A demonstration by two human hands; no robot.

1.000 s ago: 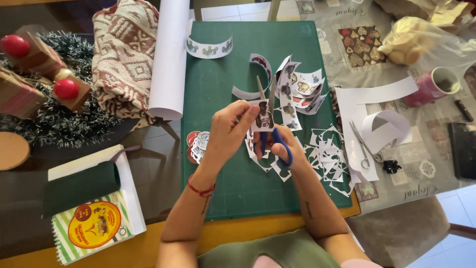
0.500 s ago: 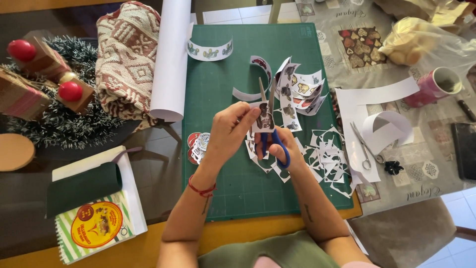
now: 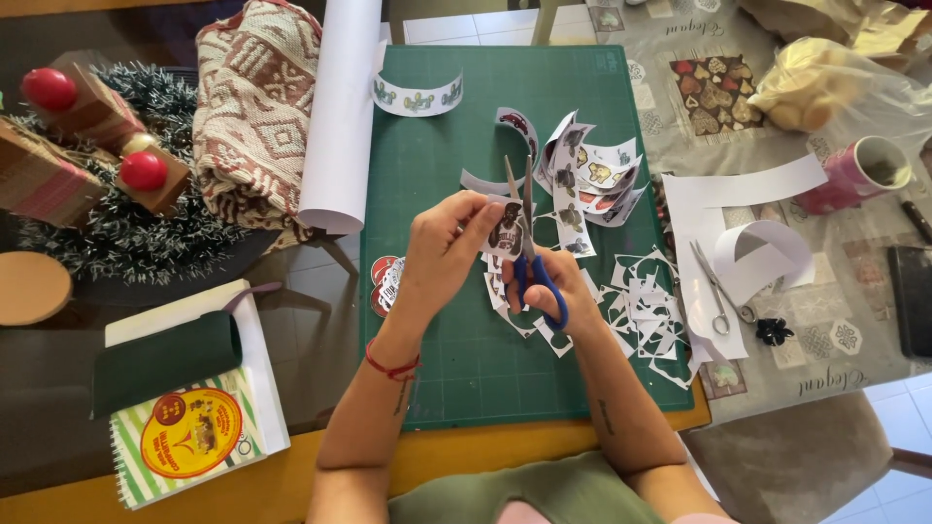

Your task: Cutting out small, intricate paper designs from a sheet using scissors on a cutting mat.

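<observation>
The scissors [image 3: 540, 281] have blue handles. The cutting mat [image 3: 447, 175] is dark green with a fine grid. The folded cloth [image 3: 254, 116] at far left is red and cream, geometric. The mug [image 3: 854, 175] is pink, and the wristband [image 3: 390, 366] red.

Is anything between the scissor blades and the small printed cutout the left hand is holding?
Nothing visible. The left hand pinches the cutout directly beside the blue-handled scissors held in the right hand, blades pointing up along its right edge. Loose paper scraps lie below on the green cutting mat.
</observation>
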